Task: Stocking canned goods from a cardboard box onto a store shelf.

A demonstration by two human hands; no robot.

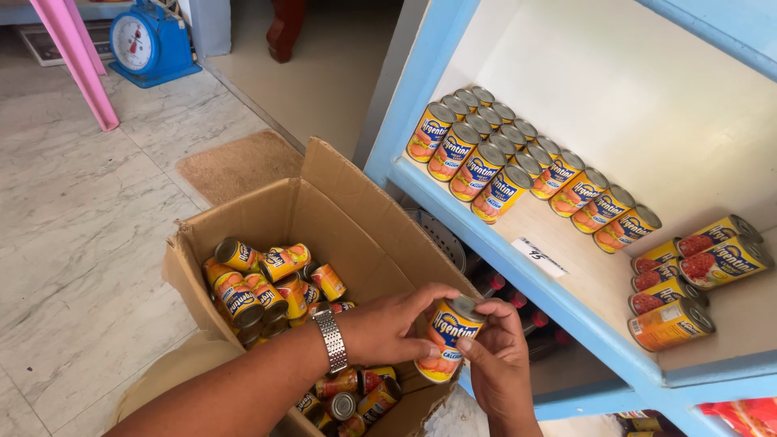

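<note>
- While both hands meet over the near rim of the cardboard box [356, 218], we note one yellow can [447, 337] held between them, tilted, its metal top toward 1 o'clock.
- Left hand [388, 326]: fingers clenched around the can's label side, thumb across the front; a metal watch [331, 341] sits on the wrist.
- Right hand [495, 356]: fingers grasping the same can from the 3 o'clock side, thumb near the top rim.
- Can position: above the box's right corner, just in front of the blue shelf edge [518, 267], not touching the shelf.
- Box contents: many loose cans [267, 283] of the same yellow kind, lying at mixed angles, at 9 o'clock from the held can.
- Shelf: two rows of upright yellow cans [502, 162] running toward 11 o'clock; at 3 o'clock, a small stack of cans on their sides [688, 275] with red and yellow labels.
- A white price tag [540, 256] is stuck on the shelf board.
- Floor: pale marble tiles, a brown mat [239, 164] at 11 o'clock, a blue weighing scale [150, 44] further off, beside a pink leg [77, 61].
</note>
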